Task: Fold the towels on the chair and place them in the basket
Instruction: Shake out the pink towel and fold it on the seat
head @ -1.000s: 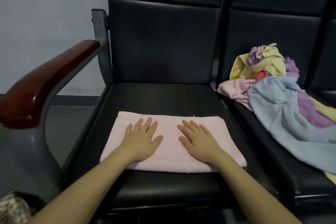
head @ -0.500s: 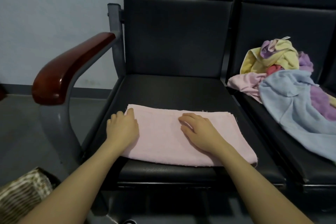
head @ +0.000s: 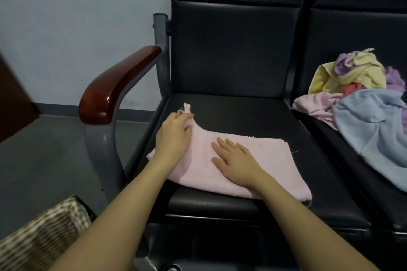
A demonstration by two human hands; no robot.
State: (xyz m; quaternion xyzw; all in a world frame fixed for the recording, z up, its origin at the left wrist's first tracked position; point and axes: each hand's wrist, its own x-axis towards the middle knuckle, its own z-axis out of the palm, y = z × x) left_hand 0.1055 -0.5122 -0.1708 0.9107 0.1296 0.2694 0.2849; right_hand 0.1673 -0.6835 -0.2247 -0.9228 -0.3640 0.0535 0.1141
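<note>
Item: folded pale pink terry towel [head: 253, 167], lying flat on the black padded seat of the chair [head: 242, 116], centre of the frame, its long side running left to right. Far left corner lifted off the seat into a small peak; loose threads show at the right edge and near right corner.

Item: left hand [head: 174, 136], left of centre. Fingers and thumb are curled and pinch the raised far left corner of the pink towel, a tuft of cloth standing above the fingertips.

Item: right hand [head: 236, 160], centre. Palm down, fingers straight and spread, resting flat on the middle of the pink towel.

Item: heap of unfolded towels [head: 356, 99], right edge of the frame, on the adjoining black seat. Yellow, lilac, red, pink and light blue pieces lie tangled; the light blue piece drapes toward the lower right. Well apart from the pink towel.

Item: brown and cream woven basket [head: 41, 237], lower left corner, on the floor beside the chair, partly behind the left forearm. Its contents cannot be made out.

Item: glossy red-brown wooden armrest [head: 116, 86], left of centre, on a grey metal frame.

Item: pale blue-grey wall [head: 77, 17], upper left; grey floor [head: 50, 156] beneath it.
</note>
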